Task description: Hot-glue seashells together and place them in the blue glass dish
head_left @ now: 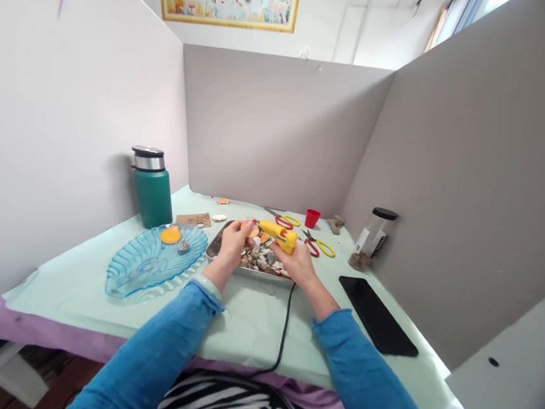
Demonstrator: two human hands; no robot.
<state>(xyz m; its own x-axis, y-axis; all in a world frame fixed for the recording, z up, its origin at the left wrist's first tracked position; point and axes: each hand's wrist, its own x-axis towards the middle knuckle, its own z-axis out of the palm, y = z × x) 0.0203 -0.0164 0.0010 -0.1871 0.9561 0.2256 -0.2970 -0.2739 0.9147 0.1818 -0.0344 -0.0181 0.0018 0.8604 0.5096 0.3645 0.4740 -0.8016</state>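
Note:
My left hand is closed on an orange shell, held above a metal tray filled with several small shells and stones. My right hand grips a yellow glue gun, its nozzle pointing left at the orange shell. The gun's black cord runs down over the table's front edge. Both hands hover over the tray, close together.
A blue glass leaf-shaped dish at left holds an orange shell and a small grey shell. Behind it stands a green thermos. Two scissors, a red cup, a jar and a black phone lie right.

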